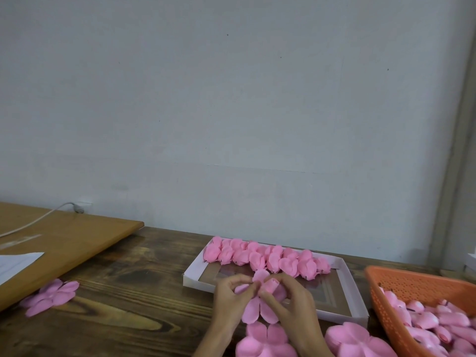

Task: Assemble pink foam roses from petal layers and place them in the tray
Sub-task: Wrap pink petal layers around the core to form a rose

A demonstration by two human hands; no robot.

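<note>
Both hands meet over the near edge of a white cardboard tray [356, 284]. My left hand [230, 296] pinches a flat pink petal layer [258, 309] whose petals hang down between the hands. My right hand [292, 298] grips a rolled pink rose bud [270, 285] set on that layer. Several finished pink roses [265, 256] line the tray's far side. Two stacks of flat petal layers lie near me, one stack [265, 342] under my wrists and another petal stack [358, 341] to the right.
An orange perforated basket [412, 282] at the right holds several rolled buds [435, 323]. A loose petal pile [52, 296] lies at the left on the dark wooden table [134, 292]. A lighter wooden board [64, 243] with a white cable and paper sits far left.
</note>
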